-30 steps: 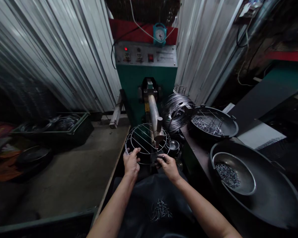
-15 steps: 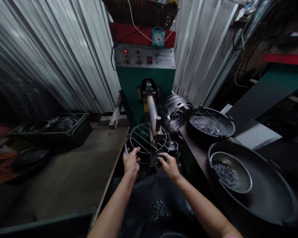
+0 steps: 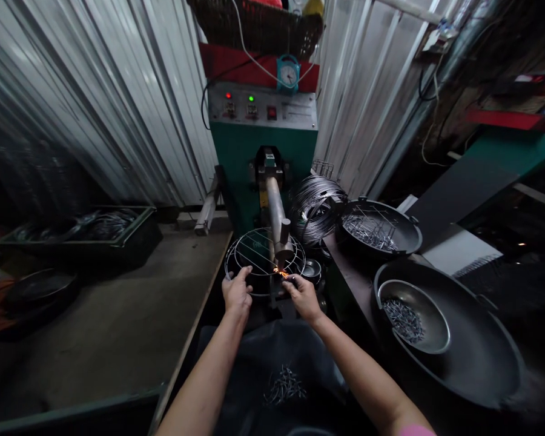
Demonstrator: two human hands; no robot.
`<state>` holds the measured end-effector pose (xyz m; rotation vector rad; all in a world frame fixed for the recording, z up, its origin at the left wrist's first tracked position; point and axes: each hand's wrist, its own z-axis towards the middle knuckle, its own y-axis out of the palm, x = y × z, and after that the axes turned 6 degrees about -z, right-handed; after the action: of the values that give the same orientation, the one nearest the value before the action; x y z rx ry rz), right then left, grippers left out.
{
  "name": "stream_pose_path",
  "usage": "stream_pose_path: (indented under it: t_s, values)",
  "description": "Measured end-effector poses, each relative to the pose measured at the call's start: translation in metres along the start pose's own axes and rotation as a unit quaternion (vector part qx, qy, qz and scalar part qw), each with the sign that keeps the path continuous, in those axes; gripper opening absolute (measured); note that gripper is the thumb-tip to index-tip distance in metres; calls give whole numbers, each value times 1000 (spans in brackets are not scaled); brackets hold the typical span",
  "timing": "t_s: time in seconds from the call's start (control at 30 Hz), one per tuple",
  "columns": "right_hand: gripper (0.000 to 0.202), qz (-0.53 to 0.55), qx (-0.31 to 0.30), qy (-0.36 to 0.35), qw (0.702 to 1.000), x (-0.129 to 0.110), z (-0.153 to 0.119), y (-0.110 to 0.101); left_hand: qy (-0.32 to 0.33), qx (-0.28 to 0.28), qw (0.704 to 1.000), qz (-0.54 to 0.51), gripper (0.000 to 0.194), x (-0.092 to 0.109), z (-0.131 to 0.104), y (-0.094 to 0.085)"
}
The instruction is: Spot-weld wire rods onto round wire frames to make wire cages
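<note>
A round wire rack [image 3: 249,274] lies level under the arm of a green welding machine [image 3: 236,142]. My left hand [image 3: 238,292] grips the rack's near left rim. At the tip of the welding electrode [image 3: 282,251], orange sparks [image 3: 280,272] fly off the rack's right part. My right hand [image 3: 302,295] is closed in a pinch just beside the sparks; what its fingertips hold is too small to make out. Short wire pieces [image 3: 286,386] lie in a heap on the dark apron [image 3: 240,369] over my lap.
To the right, a wire coil [image 3: 318,203] stands beside a black pan [image 3: 411,233] of wire pieces. Nearer is a large pan [image 3: 476,345] with a metal bowl [image 3: 440,324] inside. A green bin [image 3: 136,239] sits on the floor at left.
Sparks have appeared at the electrode tip and a green lamp has lit on the panel. My right hand's fingers have come closer to the tip. The view has shifted slightly.
</note>
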<state>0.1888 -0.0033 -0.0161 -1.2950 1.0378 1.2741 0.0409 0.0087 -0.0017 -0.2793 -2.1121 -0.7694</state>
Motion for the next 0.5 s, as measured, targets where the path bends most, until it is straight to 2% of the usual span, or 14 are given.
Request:
stream_pose_path:
  t_s: [0.17,0.3,0.4,0.5]
  values:
    - [31,55,17,35,998,1,-2,-4,7,6,1000,0,48,-2,-1,-1]
    - [37,96,69,57,991,5,-11,-28,22,20,1000,-4,49,-3,-2,-2]
    - [39,46,55,93,993,20,-28,-51,22,29,999,-11,50,-6,-6,-1]
    - [33,-80,25,83,993,44,-55,-69,14,43,999,-22,51,-12,-16,-2]
